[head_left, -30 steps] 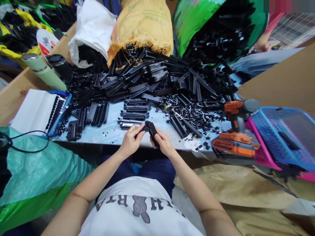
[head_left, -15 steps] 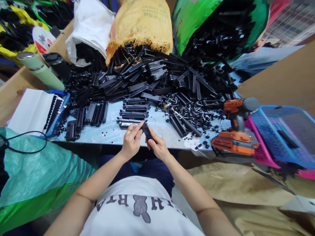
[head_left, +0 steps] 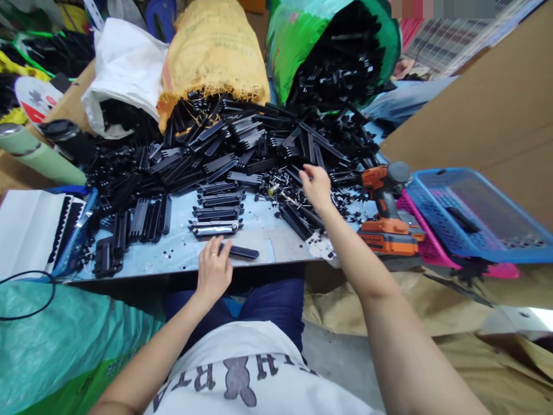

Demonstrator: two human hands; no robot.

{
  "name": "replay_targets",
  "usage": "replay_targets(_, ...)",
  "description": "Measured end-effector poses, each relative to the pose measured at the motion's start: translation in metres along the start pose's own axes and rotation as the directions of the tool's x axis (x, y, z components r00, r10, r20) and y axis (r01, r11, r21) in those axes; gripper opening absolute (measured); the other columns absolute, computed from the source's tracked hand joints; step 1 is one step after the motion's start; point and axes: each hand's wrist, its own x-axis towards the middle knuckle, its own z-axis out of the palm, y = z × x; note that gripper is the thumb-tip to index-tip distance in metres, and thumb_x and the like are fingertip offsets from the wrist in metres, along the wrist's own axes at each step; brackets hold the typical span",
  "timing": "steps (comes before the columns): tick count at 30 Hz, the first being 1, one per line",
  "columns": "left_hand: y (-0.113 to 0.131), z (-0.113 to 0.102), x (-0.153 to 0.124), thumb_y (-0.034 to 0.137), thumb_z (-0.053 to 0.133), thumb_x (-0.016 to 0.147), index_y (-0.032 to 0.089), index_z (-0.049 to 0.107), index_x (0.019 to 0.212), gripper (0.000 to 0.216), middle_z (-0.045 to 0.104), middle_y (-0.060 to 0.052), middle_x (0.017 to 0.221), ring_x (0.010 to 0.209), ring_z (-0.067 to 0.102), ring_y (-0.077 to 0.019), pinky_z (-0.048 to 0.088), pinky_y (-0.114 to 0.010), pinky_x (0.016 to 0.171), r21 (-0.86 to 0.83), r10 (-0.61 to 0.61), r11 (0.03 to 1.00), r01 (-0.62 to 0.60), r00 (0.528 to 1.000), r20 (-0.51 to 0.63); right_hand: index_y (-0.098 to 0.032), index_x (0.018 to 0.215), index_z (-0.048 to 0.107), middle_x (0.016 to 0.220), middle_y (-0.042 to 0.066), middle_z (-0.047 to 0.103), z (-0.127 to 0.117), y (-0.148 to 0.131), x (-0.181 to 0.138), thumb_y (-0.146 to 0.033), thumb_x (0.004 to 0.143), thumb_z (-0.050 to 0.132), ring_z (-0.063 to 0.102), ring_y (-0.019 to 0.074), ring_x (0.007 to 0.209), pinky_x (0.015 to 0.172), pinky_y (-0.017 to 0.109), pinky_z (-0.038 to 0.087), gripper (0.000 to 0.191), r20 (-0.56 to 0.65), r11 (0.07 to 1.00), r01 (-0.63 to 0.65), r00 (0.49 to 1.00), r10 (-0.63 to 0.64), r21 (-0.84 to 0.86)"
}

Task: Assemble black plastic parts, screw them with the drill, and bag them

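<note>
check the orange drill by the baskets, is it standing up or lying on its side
Standing up. The orange drill rests on its battery base on the table, handle rising upward, beside the pink basket.

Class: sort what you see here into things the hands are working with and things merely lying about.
In use: left hand on black plastic strip; right hand over small screws; stacked black parts.

Lying about: cordless drill; blue basket; green flask; yellow sack.

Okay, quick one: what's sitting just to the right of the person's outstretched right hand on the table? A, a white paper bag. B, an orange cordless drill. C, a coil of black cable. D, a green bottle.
B: the orange cordless drill stands on the table edge just right of the right hand, beside the blue basket.
</note>
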Motion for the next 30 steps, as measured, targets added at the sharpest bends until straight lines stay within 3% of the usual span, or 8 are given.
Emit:
replay_targets(3,-0.004,0.001,0.02,0.006,0.041,0.084,0.019,0.053,0.124,0.043,0.058,-0.012,0.118,0.116,0.049,-0.0261,0.036,-0.048,0.098,0.081,0.272,0.951,-0.298,0.932,0.238,-0.012,0.114,0.056,0.11,0.015,0.057,-0.002,0.026,0.044,-0.025,0.088,0.045,0.049,0.0253,0.106,0.093,0.042,0.04,0.031,-0.058,0.98,-0.117,0.992,0.109,-0.159)
replay_targets(7,-0.012,0.008,0.036,-0.001,0.039,0.082,0.016,0.052,0.124,0.047,0.062,-0.011,0.103,0.096,0.057,-0.022,0.045,-0.039,0.081,0.142,0.304,0.919,-0.367,0.891,0.338,-0.013,0.118,0.05,0.119,0.017,0.05,-0.009,0.054,0.078,-0.018,0.088,0.042,0.044,0.0274,0.114,0.093,0.043,0.039,0.032,-0.173,0.919,-0.299,0.95,0.26,-0.257)
replay_targets(13,-0.023,0.011,0.032,0.007,0.042,0.087,0.014,0.055,0.12,0.036,0.063,-0.01,0.098,0.086,0.057,-0.0216,0.046,-0.035,0.073,0.199,0.33,0.902,-0.383,0.909,0.255,-0.006,0.122,0.049,0.116,0.024,0.054,-0.027,0.096,0.118,-0.037,0.087,0.051,0.049,0.0327,0.112,0.09,0.048,0.04,0.047,-0.159,0.71,-0.651,0.757,0.634,-0.27)
replay_targets(17,-0.028,0.019,0.03,0.017,0.045,0.09,0.014,0.056,0.117,0.03,0.063,-0.009,0.096,0.087,0.058,-0.0208,0.047,-0.033,0.075,0.103,0.37,0.918,-0.384,0.92,0.129,-0.013,0.108,0.061,0.106,0.015,0.063,-0.018,0.094,0.142,-0.045,0.091,0.04,0.056,0.0251,0.102,0.09,0.039,0.042,0.041,0.048,0.901,-0.417,0.904,0.425,-0.121)
replay_targets(20,-0.031,0.024,0.028,0.024,0.049,0.089,0.015,0.056,0.118,0.031,0.064,-0.009,0.096,0.088,0.059,-0.0207,0.047,-0.034,0.077,0.048,0.379,0.924,-0.38,0.925,0.04,-0.017,0.11,0.06,0.109,0.012,0.063,-0.007,0.095,0.158,-0.042,0.093,0.034,0.055,0.0229,0.104,0.091,0.038,0.041,0.04,-0.059,0.942,-0.325,0.945,0.321,-0.084)
replay_targets(24,-0.031,0.025,0.026,0.02,0.052,0.087,0.015,0.054,0.121,0.035,0.066,-0.009,0.097,0.088,0.06,-0.0201,0.046,-0.033,0.078,-0.013,0.394,0.918,-0.396,0.917,-0.059,-0.011,0.123,0.05,0.12,0.02,0.054,-0.005,0.125,0.171,-0.034,0.093,0.035,0.046,0.0269,0.116,0.09,0.043,0.041,0.04,-0.307,0.766,-0.626,0.765,0.567,-0.147)
replay_targets(27,-0.028,0.023,0.026,0.019,0.054,0.084,0.013,0.053,0.123,0.039,0.066,-0.011,0.1,0.09,0.061,-0.0212,0.046,-0.034,0.078,-0.036,0.412,0.908,-0.417,0.906,-0.1,-0.002,0.124,0.047,0.117,0.032,0.048,-0.008,0.159,0.173,-0.029,0.096,0.025,0.047,0.029,0.113,0.082,0.049,0.042,0.044,-0.333,0.626,-0.761,0.643,0.69,-0.17)
replay_targets(30,-0.027,0.024,0.026,0.019,0.054,0.082,0.013,0.051,0.126,0.044,0.066,-0.013,0.102,0.092,0.061,-0.0227,0.046,-0.035,0.08,-0.046,0.419,0.903,-0.427,0.9,-0.122,0.0,0.119,0.05,0.113,0.037,0.047,-0.009,0.186,0.173,-0.029,0.097,0.014,0.048,0.0285,0.109,0.08,0.053,0.041,0.051,-0.285,0.742,-0.628,0.774,0.566,-0.232)
